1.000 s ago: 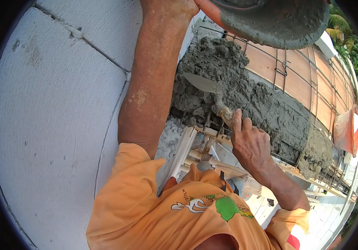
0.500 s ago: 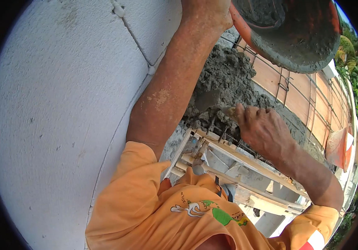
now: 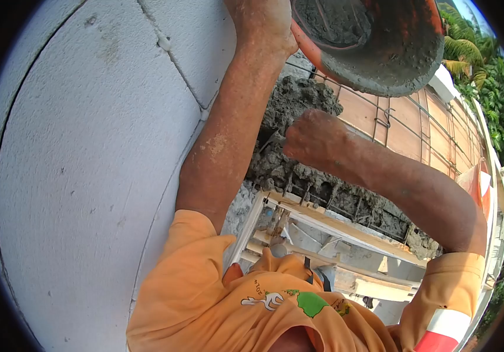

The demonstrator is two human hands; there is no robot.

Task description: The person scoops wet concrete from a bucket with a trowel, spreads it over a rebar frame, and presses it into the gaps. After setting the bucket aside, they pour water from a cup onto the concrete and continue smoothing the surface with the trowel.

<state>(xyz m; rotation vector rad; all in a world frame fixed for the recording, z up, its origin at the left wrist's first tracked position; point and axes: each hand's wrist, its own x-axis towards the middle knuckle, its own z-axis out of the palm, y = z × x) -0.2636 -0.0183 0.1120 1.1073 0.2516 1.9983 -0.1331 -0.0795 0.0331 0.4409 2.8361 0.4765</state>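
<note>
Overhead, the mortar pan [image 3: 381,58] is gripped at its rim by the left hand [image 3: 260,23]. Just below it, the right hand [image 3: 313,138] is closed in a fist against the wet concrete [image 3: 299,97]; whether anything is held cannot be told.

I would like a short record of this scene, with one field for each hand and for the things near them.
Left hand: raised, grip on the rim of the pan
Pan state: tilted, smeared with grey mix
Right hand: closed fist against the mortar; what it holds is hidden
Rebar: runs beside the mortar
Wall: white, on the left
Wood frame: below the mortar
</note>
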